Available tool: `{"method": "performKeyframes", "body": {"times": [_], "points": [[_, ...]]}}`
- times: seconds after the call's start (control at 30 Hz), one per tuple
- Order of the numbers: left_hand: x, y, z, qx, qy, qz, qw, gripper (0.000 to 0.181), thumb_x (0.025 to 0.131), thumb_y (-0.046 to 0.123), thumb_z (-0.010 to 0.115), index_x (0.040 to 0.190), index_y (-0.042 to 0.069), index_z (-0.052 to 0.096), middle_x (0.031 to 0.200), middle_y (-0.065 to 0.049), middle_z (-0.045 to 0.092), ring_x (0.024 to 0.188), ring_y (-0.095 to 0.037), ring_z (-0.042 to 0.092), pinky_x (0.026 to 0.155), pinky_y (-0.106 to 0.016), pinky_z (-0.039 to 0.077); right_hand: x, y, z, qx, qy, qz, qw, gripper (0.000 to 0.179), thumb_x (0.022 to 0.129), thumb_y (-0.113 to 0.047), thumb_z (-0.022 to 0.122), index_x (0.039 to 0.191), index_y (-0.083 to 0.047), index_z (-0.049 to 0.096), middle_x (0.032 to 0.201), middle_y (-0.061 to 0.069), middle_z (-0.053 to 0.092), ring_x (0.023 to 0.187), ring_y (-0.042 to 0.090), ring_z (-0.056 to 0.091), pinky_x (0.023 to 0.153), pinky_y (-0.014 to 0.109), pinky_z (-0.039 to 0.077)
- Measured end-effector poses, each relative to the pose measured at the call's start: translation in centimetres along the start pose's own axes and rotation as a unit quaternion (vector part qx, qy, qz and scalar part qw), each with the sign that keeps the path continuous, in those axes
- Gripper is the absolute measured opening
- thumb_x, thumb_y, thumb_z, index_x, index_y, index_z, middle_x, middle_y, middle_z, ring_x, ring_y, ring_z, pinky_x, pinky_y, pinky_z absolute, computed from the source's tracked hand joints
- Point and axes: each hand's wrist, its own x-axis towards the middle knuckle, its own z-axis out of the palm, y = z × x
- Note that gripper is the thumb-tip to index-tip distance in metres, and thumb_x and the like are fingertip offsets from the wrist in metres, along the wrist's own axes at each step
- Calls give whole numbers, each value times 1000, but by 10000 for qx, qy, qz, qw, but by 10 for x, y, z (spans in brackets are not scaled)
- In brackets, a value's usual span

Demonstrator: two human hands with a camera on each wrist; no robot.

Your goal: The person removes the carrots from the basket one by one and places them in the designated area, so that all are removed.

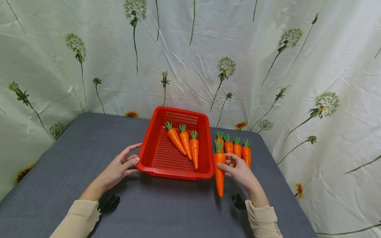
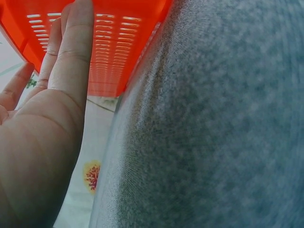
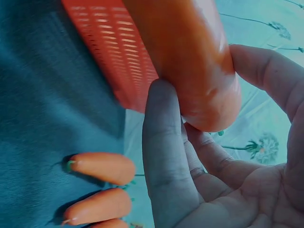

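My right hand [image 1: 239, 170] pinches an orange carrot [image 1: 219, 172] with green leaf stubs between thumb and fingers, just outside the right wall of a red plastic basket [image 1: 175, 174]. The carrot's leafy end points away and its tip toward me. In the right wrist view the carrot's thick end [image 3: 204, 90] lies between the fingers. Three carrots lie side by side in the basket, one of them the carrot [image 1: 194, 150] nearest its right wall. My left hand [image 1: 117, 168] holds the basket's near left corner, thumb at the rim and fingers [image 2: 71, 57] stretched along the slotted outer side.
Several more carrots lie in a row on the grey tabletop [image 1: 172, 211] right of the basket, the outermost carrot [image 1: 246, 152] nearest the table's right edge. A floral curtain [image 1: 184, 59] hangs behind and beside the table.
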Motion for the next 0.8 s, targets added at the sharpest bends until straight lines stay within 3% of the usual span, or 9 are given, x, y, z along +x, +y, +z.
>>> {"method": "performKeyframes", "body": {"times": [0.3, 0.8], "points": [[1, 0, 0, -89, -107, 27, 9999, 63, 105, 23, 54, 159, 24, 21, 131, -24, 57, 111, -17, 68, 93, -43, 58, -1, 18, 1, -71, 64, 190, 9998, 74, 90, -37, 75, 147, -4, 41, 125, 18, 57, 96, 19, 65, 92, 46, 58], [1, -1, -1, -122, -126, 64, 9998, 63, 105, 23, 55, 158, 24, 21, 130, -25, 57, 111, -17, 68, 91, -40, 58, 2, 46, 10, -257, 209, 432, 9985, 66, 87, -31, 79, 138, -2, 48, 100, 12, 58, 83, 18, 64, 81, 40, 61]]}}
